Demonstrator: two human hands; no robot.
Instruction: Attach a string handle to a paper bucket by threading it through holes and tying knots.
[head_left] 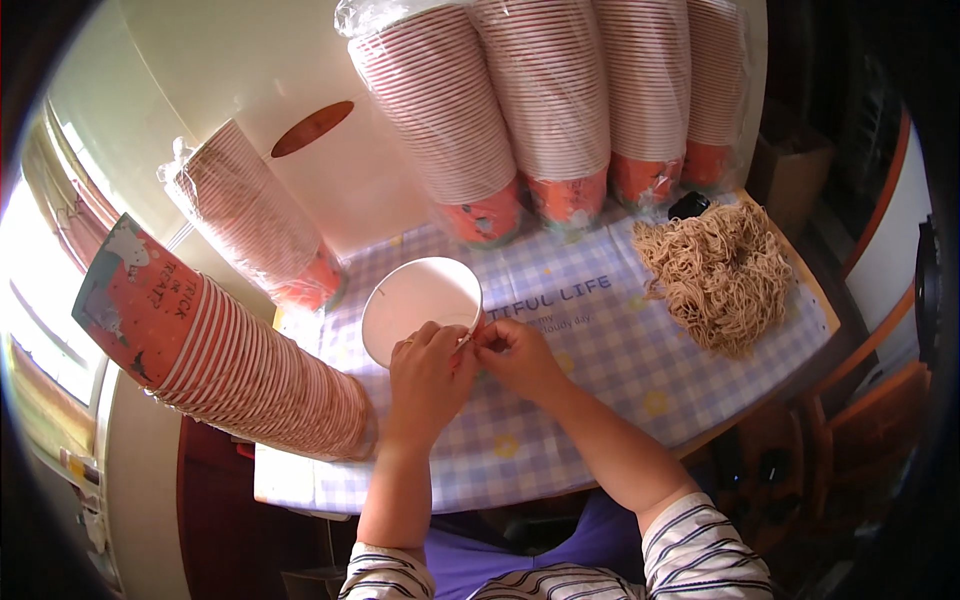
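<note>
While both hands [470,355] pinch a paper cup's [420,305] rim, cup stacks [540,110] crowd the checked tablecloth [600,380].

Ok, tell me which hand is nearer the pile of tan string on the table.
Right. The right hand is at the white cup's rim, on the side toward the tan string pile. The left hand sits beside it, farther from the pile.

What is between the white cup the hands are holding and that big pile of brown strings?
In the head view, only bare checked tablecloth lies between the white paper cup and the pile of brown strings.
</note>
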